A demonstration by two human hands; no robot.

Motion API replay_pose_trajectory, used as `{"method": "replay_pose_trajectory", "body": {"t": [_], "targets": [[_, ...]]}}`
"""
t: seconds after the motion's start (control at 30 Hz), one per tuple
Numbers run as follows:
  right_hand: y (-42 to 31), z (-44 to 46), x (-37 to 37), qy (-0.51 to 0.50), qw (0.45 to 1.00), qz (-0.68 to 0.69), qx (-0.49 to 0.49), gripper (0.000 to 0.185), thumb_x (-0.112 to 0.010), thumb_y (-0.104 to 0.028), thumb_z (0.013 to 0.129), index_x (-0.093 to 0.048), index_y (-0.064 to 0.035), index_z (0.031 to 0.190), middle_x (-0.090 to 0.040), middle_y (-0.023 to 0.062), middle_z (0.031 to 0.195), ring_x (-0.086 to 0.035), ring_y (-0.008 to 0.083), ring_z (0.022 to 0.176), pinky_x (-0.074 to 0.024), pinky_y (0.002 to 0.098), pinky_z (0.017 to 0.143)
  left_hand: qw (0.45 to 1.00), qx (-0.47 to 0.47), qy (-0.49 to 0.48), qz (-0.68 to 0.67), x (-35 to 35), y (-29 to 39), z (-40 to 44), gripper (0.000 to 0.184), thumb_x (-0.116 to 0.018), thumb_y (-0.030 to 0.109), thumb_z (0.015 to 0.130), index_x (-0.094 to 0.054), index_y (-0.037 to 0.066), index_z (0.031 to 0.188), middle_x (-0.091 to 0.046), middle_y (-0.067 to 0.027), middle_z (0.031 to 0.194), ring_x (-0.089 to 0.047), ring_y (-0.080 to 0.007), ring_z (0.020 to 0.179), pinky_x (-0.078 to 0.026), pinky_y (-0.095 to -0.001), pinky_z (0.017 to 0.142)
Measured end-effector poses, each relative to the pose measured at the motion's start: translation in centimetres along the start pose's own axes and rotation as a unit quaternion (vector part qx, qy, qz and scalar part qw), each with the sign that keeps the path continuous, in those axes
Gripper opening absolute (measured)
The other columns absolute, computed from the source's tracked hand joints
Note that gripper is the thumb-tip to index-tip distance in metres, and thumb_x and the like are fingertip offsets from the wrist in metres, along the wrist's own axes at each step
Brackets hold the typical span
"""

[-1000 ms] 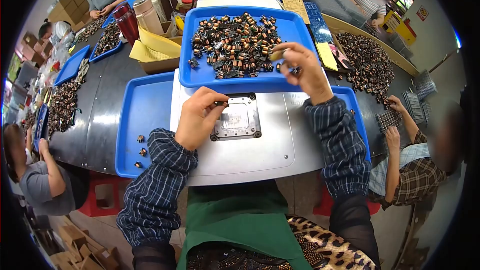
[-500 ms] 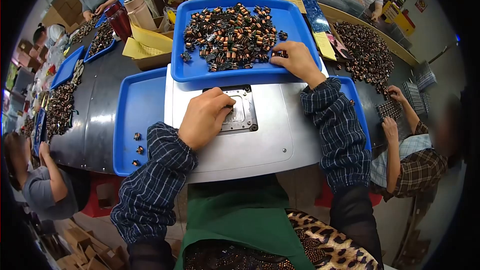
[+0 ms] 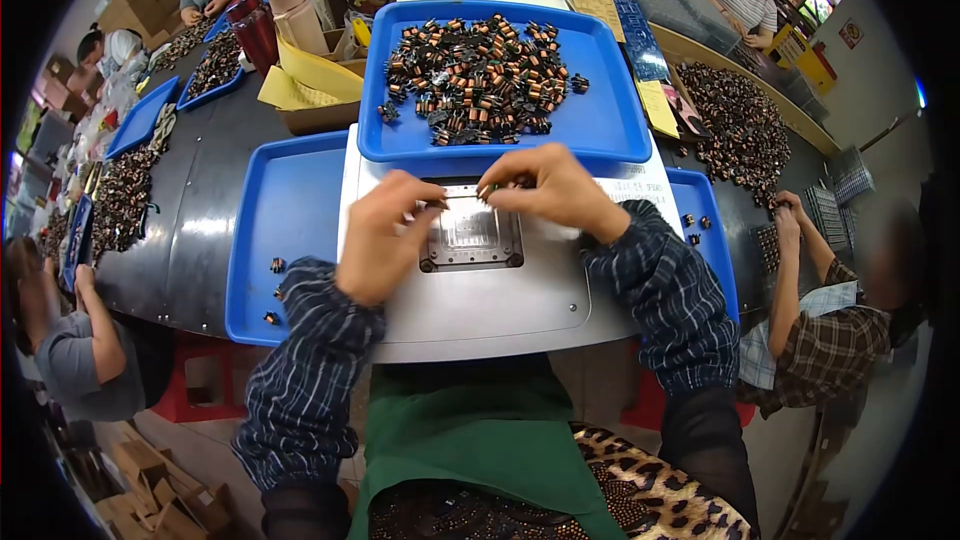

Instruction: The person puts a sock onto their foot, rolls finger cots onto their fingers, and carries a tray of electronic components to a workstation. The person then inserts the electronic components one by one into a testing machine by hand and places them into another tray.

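My left hand [image 3: 383,238] is closed in a pinch at the left edge of a metal fixture plate [image 3: 472,230] set into the silver work surface. A small dark bit shows at its fingertips, too little to name. My right hand [image 3: 556,190] is closed at the fixture's upper right corner. Its thumb and fingers pinch a small wire-wound coil [image 3: 517,182], mostly covered by the fingers. Just beyond both hands stands a blue tray [image 3: 600,130] holding a pile of copper-wound coils with black bases [image 3: 480,80].
Blue trays flank the work surface: the left tray [image 3: 285,185] and right tray [image 3: 705,265] each hold a few coils. A large coil heap [image 3: 735,120] lies at right. Bottles [image 3: 297,15] and yellow paper [image 3: 315,80] stand at back left. Co-workers sit on both sides.
My right hand has moved from the coil tray down and left to the fixture. My left hand has shifted slightly left, uncovering more of the plate. More coils show in the right tray.
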State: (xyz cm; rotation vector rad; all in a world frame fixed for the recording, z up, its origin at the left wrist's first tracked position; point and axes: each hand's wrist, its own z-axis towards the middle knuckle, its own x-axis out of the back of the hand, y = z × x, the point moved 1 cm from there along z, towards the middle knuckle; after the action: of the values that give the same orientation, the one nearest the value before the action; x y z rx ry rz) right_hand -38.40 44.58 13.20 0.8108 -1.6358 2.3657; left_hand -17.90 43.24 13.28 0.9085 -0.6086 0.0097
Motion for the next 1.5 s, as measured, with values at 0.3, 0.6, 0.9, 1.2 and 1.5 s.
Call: {"method": "replay_pose_trajectory", "body": {"t": [0.3, 0.6, 0.9, 1.2, 1.5], "targets": [[-1.5, 0.0, -2.6, -0.04, 0.983, -0.174, 0.047, 0.016, -0.062, -0.012, 0.071, -0.062, -0.0002, 0.082, -0.056, 0.0106, 0.07, -0.054, 0.0248, 0.063, -0.0421, 0.0324, 0.057, 0.955, 0.11, 0.203, 0.186, 6.6, -6.6, -4.0, 0.016, -0.059, 0.001, 0.07, -0.061, 0.004, 0.086, -0.058, -0.0067, 0.083, -0.053, -0.0169, 0.076, -0.041, -0.0267, 0.065], [-1.5, 0.3, -3.0, -0.06, 0.961, -0.266, 0.039, 0.013, -0.06, -0.013, 0.071, -0.061, -0.0025, 0.079, -0.055, 0.0103, 0.073, -0.055, 0.0282, 0.069, -0.0424, 0.036, 0.061, 0.954, -0.079, 0.127, 0.259, 2.4, -6.0, 4.5, 0.025, -0.059, 0.014, 0.075, -0.059, 0.005, 0.098, -0.055, -0.0101, 0.104, -0.045, -0.0271, 0.104, -0.031, -0.0365, 0.091], [-1.2, 0.8, 1.2, 0.054, 0.979, 0.149, -0.13, 0.014, -0.063, -0.013, 0.071, -0.062, -0.0021, 0.08, -0.059, 0.0038, 0.063, -0.052, 0.0059, 0.053, -0.0385, 0.0183, 0.044, 0.937, -0.056, 0.088, 0.334, 0.9, -6.7, 6.2, 0.017, -0.053, 0.005, 0.072, -0.061, 0.01, 0.086, -0.059, -0.0051, 0.087, -0.042, -0.0282, 0.109, -0.021, -0.0455, 0.095], [4.0, 0.9, 6.4, 0.226, 0.967, 0.047, -0.108, 0.017, -0.062, -0.013, 0.073, -0.059, -0.0008, 0.084, -0.059, 0.0069, 0.068, -0.054, 0.0109, 0.051, -0.0377, 0.0204, 0.039, 0.978, -0.085, 0.173, 0.085, 0.7, -2.5, 4.0, 0.019, -0.052, -0.003, 0.076, -0.059, 0.002, 0.093, -0.053, -0.0085, 0.08, -0.052, -0.0181, 0.073, -0.042, -0.0247, 0.063], [4.3, 1.6, 6.0, 0.099, 0.952, -0.28, -0.075, 0.019, -0.065, -0.017, 0.069, -0.065, -0.0032, 0.082, -0.064, 0.0102, 0.079, -0.06, 0.0215, 0.07, -0.0467, 0.03, 0.066, 0.999, 0.015, -0.019, -0.024, -1.0, -0.4, 0.7, 0.018, -0.057, -0.003, 0.072, -0.059, 0.0, 0.09, -0.055, -0.0078, 0.08, -0.054, -0.0173, 0.068, -0.044, -0.0257, 0.059]]}}
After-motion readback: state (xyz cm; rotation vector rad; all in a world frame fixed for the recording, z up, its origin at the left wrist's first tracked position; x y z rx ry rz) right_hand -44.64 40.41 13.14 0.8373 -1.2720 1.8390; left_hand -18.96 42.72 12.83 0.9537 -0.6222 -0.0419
